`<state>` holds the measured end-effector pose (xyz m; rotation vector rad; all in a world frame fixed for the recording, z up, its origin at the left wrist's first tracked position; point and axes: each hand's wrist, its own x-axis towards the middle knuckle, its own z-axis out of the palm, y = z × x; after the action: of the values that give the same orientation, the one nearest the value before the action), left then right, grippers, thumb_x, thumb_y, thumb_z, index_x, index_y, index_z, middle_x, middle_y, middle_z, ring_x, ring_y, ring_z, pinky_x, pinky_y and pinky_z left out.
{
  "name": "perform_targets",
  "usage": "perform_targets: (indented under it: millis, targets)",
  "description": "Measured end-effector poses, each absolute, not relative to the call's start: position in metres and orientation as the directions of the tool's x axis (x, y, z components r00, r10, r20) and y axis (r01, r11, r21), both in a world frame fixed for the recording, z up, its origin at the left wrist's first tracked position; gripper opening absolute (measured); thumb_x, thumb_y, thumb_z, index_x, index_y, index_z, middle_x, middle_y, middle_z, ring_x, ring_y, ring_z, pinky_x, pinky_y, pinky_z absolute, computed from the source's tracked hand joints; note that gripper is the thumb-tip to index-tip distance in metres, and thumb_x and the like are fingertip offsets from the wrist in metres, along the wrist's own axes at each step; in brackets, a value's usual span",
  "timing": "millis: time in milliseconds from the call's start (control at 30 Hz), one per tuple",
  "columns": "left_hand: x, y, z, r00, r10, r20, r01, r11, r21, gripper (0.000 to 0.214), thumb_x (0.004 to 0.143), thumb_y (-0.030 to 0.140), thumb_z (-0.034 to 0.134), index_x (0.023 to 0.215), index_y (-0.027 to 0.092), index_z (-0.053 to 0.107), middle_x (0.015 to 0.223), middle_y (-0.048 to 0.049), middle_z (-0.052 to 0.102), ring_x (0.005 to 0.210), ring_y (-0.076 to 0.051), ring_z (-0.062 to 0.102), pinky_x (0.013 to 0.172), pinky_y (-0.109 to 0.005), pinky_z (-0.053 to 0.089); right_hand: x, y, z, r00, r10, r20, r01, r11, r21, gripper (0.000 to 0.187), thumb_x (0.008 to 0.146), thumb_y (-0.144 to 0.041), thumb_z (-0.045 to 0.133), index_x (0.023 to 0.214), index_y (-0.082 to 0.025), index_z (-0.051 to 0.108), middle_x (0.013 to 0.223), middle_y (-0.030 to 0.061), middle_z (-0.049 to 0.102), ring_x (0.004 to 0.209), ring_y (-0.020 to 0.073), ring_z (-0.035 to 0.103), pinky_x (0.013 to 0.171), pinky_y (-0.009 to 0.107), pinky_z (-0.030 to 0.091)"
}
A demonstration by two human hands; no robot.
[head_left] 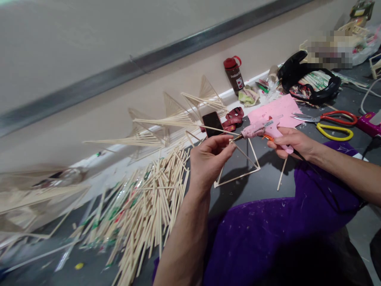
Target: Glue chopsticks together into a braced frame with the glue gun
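My left hand (pixel 208 159) is closed in a pinch on a thin wooden stick (pixel 217 130) at the top corner of a small stick triangle frame (pixel 238 174) that rests on the dark floor. My right hand (pixel 293 142) grips a pink hot glue gun (pixel 263 129). Its brass nozzle touches the joint beside my left fingertips. A loose stick (pixel 281 178) lies under my right hand. Purple cloth (pixel 268 230) covers my lap.
A large heap of loose sticks (pixel 143 210) spreads at left. Finished fan-shaped stick frames (pixel 175 115) lean along the wall. A phone (pixel 212 123), brown bottle (pixel 234 74), pink sheet (pixel 278 109), scissors (pixel 330 121) and black headset (pixel 309 77) lie beyond.
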<state>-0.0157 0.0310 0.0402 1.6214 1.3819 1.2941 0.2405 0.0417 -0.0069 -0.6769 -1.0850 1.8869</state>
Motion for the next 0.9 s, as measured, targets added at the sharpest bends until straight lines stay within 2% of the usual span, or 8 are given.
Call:
perform_targets:
  millis: [233, 300, 400, 500, 567, 667, 767, 900]
  targets:
    - [-0.013, 0.03, 0.043, -0.019, 0.965, 0.261, 0.333, -0.24, 0.912, 0.024, 0.065, 0.032, 0.086, 0.085, 0.02, 0.083, 0.069, -0.0011, 0.072, 0.055, -0.01, 0.055, 0.048, -0.022, 0.044, 0.246, 0.039, -0.002, -0.607, 0.792, 0.07, -0.438, -0.26, -0.861, 0.036, 0.074, -0.032, 0.089, 0.095, -0.014, 0.067, 0.08, 0.0004, 0.074, 0.042, 0.0052, 0.055, 0.038, 0.021, 0.037]
    - [-0.013, 0.03, 0.043, -0.018, 0.966, 0.26, 0.338, -0.238, 0.91, 0.024, 0.065, 0.032, 0.086, 0.085, 0.02, 0.083, 0.069, -0.0011, 0.072, 0.056, -0.01, 0.056, 0.05, -0.022, 0.045, 0.252, 0.041, 0.001, -0.564, 0.817, 0.12, -0.479, -0.206, -0.853, 0.038, 0.073, -0.035, 0.09, 0.095, -0.014, 0.068, 0.081, 0.0014, 0.075, 0.041, 0.0053, 0.055, 0.037, 0.021, 0.038]
    - [-0.014, 0.029, 0.045, -0.02, 0.967, 0.252, 0.354, -0.229, 0.907, 0.024, 0.065, 0.031, 0.087, 0.087, 0.021, 0.083, 0.065, 0.0013, 0.068, 0.055, -0.01, 0.055, 0.051, -0.022, 0.045, 0.262, 0.05, 0.0, -0.4, 0.906, 0.141, -0.519, -0.097, -0.849, 0.036, 0.077, -0.037, 0.088, 0.094, -0.015, 0.066, 0.075, 0.0021, 0.075, 0.042, 0.0059, 0.054, 0.037, 0.019, 0.039]
    - [-0.014, 0.029, 0.046, -0.04, 0.968, 0.249, 0.363, -0.218, 0.906, 0.026, 0.064, 0.031, 0.088, 0.087, 0.021, 0.083, 0.064, 0.0025, 0.067, 0.054, -0.008, 0.052, 0.05, -0.021, 0.042, 0.272, 0.064, -0.007, -0.201, 0.978, 0.053, -0.529, -0.063, -0.846, 0.026, 0.082, -0.03, 0.08, 0.095, -0.017, 0.062, 0.072, 0.0015, 0.075, 0.042, 0.0073, 0.055, 0.037, 0.018, 0.041]
    - [-0.015, 0.03, 0.046, -0.049, 0.97, 0.237, 0.373, -0.202, 0.906, 0.027, 0.064, 0.033, 0.088, 0.089, 0.021, 0.084, 0.065, 0.0021, 0.068, 0.055, -0.009, 0.052, 0.05, -0.021, 0.042, 0.276, 0.073, -0.011, -0.116, 0.992, -0.052, -0.543, -0.107, -0.833, 0.015, 0.086, -0.023, 0.071, 0.096, -0.017, 0.061, 0.077, 0.003, 0.077, 0.044, 0.0074, 0.057, 0.04, 0.018, 0.046]
    - [-0.015, 0.032, 0.044, -0.057, 0.972, 0.229, 0.381, -0.191, 0.905, 0.027, 0.065, 0.035, 0.089, 0.089, 0.022, 0.084, 0.067, 0.0011, 0.07, 0.056, -0.01, 0.054, 0.051, -0.021, 0.043, 0.28, 0.079, -0.012, -0.095, 0.982, -0.162, -0.57, -0.187, -0.8, 0.011, 0.092, -0.019, 0.058, 0.102, -0.014, 0.063, 0.078, 0.0048, 0.078, 0.045, 0.0079, 0.057, 0.042, 0.018, 0.05]
    - [-0.016, 0.033, 0.043, -0.07, 0.97, 0.233, 0.384, -0.189, 0.904, 0.029, 0.063, 0.034, 0.09, 0.089, 0.023, 0.085, 0.065, 0.0011, 0.069, 0.058, -0.009, 0.054, 0.052, -0.021, 0.042, 0.282, 0.078, -0.009, -0.093, 0.975, -0.201, -0.587, -0.217, -0.78, 0.014, 0.095, -0.02, 0.054, 0.101, -0.014, 0.065, 0.064, 0.0023, 0.071, 0.044, 0.0094, 0.055, 0.041, 0.018, 0.05]
    - [-0.016, 0.034, 0.042, -0.089, 0.97, 0.226, 0.404, -0.172, 0.898, 0.029, 0.064, 0.035, 0.09, 0.09, 0.023, 0.085, 0.068, 0.0008, 0.07, 0.059, -0.01, 0.056, 0.054, -0.022, 0.043, 0.283, 0.077, -0.009, -0.104, 0.978, -0.183, -0.61, -0.208, -0.765, 0.014, 0.086, -0.014, 0.056, 0.096, -0.013, 0.066, 0.062, 0.0007, 0.069, 0.045, 0.0084, 0.056, 0.044, 0.016, 0.052]
